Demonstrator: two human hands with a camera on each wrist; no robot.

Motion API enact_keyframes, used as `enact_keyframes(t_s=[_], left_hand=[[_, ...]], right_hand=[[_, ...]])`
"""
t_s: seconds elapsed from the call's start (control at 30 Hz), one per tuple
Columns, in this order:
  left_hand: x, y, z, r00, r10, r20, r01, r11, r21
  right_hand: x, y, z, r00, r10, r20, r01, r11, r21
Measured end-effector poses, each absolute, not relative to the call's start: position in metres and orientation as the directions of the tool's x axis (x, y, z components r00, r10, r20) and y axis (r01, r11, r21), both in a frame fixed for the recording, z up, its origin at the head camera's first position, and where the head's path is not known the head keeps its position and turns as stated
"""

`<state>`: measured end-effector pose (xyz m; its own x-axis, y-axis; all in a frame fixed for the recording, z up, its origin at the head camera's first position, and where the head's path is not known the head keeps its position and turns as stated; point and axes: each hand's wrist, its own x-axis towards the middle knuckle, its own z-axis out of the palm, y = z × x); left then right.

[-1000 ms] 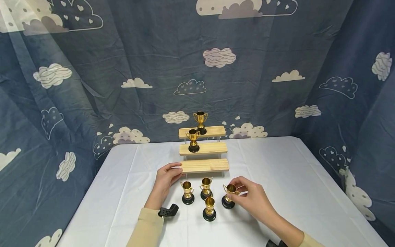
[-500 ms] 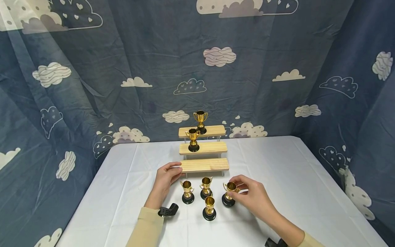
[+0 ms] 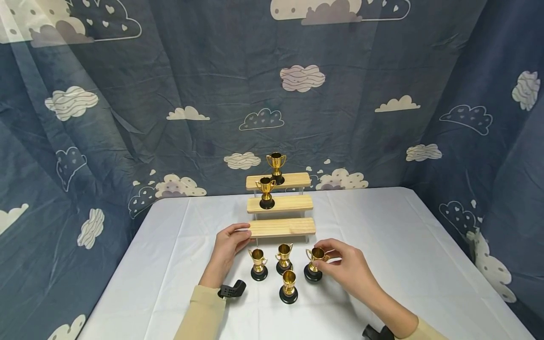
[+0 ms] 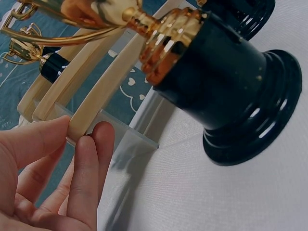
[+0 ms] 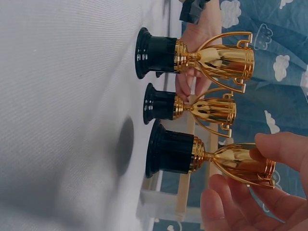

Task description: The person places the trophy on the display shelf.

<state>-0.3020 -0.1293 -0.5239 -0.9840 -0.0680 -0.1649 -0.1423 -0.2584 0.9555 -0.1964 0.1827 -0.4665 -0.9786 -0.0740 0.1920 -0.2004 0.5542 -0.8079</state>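
My left hand (image 3: 225, 250) pinches the left end of the lowest board of a three-tier wooden display stand (image 3: 282, 228). In the left wrist view, thumb and fingers lie on both faces of that board (image 4: 94, 98). My right hand (image 3: 350, 271) holds a small gold trophy (image 3: 313, 272) with a black base by its cup, upright. In the right wrist view, this trophy's base (image 5: 171, 151) appears slightly off the cloth, its shadow apart from it. Three similar trophies stand on the table to its left: a left one (image 3: 259, 271), a back one (image 3: 284, 267) and a front one (image 3: 288, 295).
One trophy (image 3: 267, 203) stands toward the left of the middle board (image 3: 293, 204). Another trophy (image 3: 276, 163) stands on the top board (image 3: 297, 180). White cloth covers the table (image 3: 374, 236). A blue cloud-patterned curtain (image 3: 348, 132) hangs behind and at the sides.
My right hand has shifted slightly up and left in the head view, with its trophy. The left hand keeps its place on the stand. The other trophies have not moved.
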Motion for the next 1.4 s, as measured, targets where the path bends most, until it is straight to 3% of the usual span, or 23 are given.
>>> enact_keyframes(t_s=[1.4], left_hand=[[-0.303,-0.128,-0.523,-0.982,-0.077,-0.174,-0.15,-0.246,0.958]], right_hand=[[-0.204,0.18,-0.443,-0.962,-0.083,0.261,-0.265,0.513,-0.816]])
